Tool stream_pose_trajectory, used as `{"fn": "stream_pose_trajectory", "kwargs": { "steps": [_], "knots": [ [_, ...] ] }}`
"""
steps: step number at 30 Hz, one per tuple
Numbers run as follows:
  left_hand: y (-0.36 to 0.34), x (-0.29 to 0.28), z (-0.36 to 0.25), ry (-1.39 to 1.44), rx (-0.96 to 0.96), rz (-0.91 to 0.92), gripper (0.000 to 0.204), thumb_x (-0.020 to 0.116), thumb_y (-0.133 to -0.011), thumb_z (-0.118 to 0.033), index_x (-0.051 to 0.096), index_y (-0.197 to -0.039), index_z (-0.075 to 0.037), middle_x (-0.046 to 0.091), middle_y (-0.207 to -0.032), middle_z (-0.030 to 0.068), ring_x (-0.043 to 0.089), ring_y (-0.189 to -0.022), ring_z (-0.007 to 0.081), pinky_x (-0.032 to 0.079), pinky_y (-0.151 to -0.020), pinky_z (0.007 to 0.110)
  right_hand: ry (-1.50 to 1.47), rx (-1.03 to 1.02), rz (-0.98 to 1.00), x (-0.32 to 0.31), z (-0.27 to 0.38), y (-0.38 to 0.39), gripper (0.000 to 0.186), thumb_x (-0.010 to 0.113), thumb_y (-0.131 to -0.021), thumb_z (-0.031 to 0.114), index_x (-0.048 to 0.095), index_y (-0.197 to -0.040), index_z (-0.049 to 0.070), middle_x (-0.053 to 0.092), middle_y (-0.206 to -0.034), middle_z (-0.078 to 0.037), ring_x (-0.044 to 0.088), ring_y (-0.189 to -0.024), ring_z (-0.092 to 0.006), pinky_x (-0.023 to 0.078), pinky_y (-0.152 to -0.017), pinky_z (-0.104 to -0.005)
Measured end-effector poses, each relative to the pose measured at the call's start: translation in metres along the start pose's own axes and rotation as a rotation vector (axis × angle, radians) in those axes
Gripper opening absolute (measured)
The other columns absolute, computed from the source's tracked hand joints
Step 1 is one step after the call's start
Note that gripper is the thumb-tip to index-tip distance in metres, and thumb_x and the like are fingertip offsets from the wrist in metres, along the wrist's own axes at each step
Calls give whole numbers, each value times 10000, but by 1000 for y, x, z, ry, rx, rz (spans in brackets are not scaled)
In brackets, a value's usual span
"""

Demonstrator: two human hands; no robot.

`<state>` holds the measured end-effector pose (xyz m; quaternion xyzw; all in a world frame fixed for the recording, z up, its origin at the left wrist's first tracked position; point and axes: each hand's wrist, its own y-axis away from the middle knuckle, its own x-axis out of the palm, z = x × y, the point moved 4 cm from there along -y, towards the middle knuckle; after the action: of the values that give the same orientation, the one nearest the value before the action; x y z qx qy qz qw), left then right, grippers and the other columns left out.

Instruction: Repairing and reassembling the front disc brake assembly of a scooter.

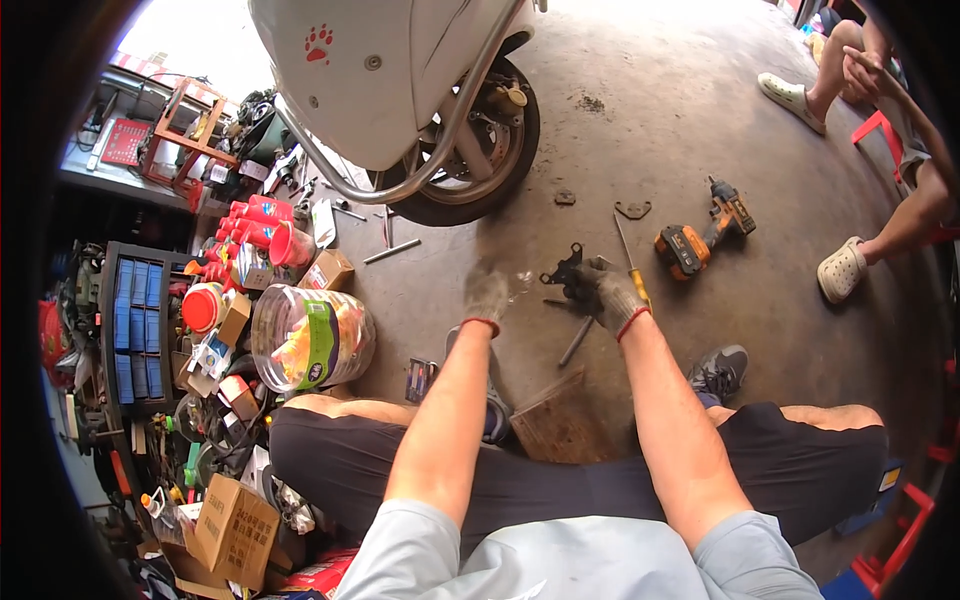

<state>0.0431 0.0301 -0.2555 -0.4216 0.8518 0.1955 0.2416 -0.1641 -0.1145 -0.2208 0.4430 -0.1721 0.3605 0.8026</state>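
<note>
The black bracket [570,273] our right grip [614,293] holds could drop if pinched loosely; whether our left grip [487,299] is closed, we cannot tell.

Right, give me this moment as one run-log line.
left hand: gloved, blurred, contents unclear | right hand: gloved, holding black part | floor: screwdriver, cordless drill | ahead: white scooter
</note>
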Motion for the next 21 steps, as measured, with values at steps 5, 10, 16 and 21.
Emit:
{"fn": "stream_pose_trajectory", "kwargs": {
  "steps": [5,10,16,21],
  "knots": [
    [47,80,-92,312,-161,465,293,631,-968,-199,668,-1193,-14,724,-991,61,677,-839,147,552,-752,287,348,74,-135,-14,-7,8,175,574,-957,58,600,-1115,-13,687,-1036,-123,688,-861,-200,598,-739,-350],
    [38,75,-59,637,-403,147,147,586,-974,-106,644,-1073,-15,726,-969,123,717,-769,211,595,-694,312,219,-115,-68,-5,-16,7,326,568,-939,6,562,-1258,-59,670,-1098,-137,694,-916,-227,614,-743,-345],
    [30,75,-63,570,-454,80,187,701,-892,-117,646,-1031,-6,712,-875,82,669,-621,171,556,-536,292,128,-75,-218,-25,-21,1,354,602,-940,52,548,-1276,-49,666,-1057,-130,694,-843,-210,613,-698,-329],
    [8,103,-67,250,-389,167,215,763,-828,-183,687,-943,-19,673,-721,45,600,-534,121,494,-493,267,241,-206,-420,-68,-12,-40,262,611,-932,74,586,-1165,-42,681,-913,-118,677,-744,-196,572,-625,-311]
  ]
}}
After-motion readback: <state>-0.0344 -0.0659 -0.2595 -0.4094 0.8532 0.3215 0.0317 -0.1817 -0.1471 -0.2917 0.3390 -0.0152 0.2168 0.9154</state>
